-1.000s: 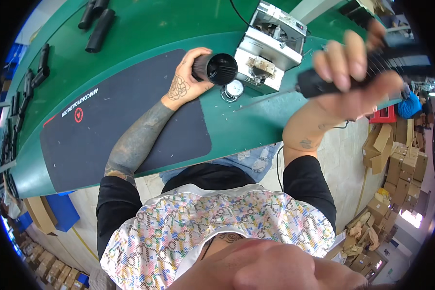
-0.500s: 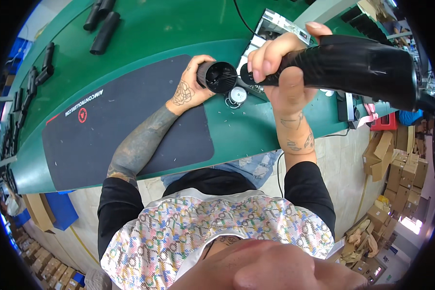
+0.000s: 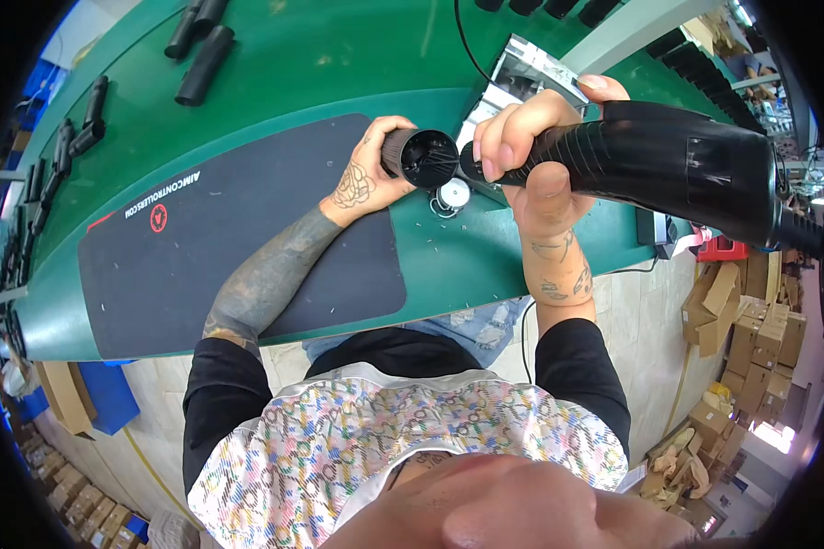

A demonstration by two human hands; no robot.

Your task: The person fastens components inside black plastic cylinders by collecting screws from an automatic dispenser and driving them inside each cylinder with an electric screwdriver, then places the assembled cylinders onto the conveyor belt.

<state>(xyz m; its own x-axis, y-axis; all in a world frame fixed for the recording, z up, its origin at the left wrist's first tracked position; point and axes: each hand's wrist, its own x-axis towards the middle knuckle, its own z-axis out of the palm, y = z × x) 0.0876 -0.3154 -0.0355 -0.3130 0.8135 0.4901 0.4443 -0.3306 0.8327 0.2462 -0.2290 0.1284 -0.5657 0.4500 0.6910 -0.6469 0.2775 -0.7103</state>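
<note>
My left hand (image 3: 364, 183) is closed round a hollow black cylinder (image 3: 428, 159), its open mouth turned up toward the head view. Thin dark parts show inside the mouth, too shadowed to name. In my right hand (image 3: 531, 128) is a large black electric screwdriver (image 3: 673, 163), lying nearly level, with its ribbed nose pointing left at the cylinder. Fingers wrap over the nose and the thumb presses from below. The nose end is right beside the cylinder's rim; whether its bit touches anything inside cannot be seen. Just below the cylinder, a small round silver part (image 3: 451, 196) rests on the green table.
A dark mat (image 3: 247, 238) covers much of the green table (image 3: 339, 69). Several black tubes (image 3: 204, 66) lie at the far left. Beyond my right hand stands a silver-and-white box (image 3: 522, 73) with a black cable. Cardboard boxes (image 3: 710, 311) are stacked on the floor at right.
The cylinder has shifted slightly right and down in the picture, its mouth facing up more. The screwdriver's rear end has dropped a little. Both hands keep their holds.
</note>
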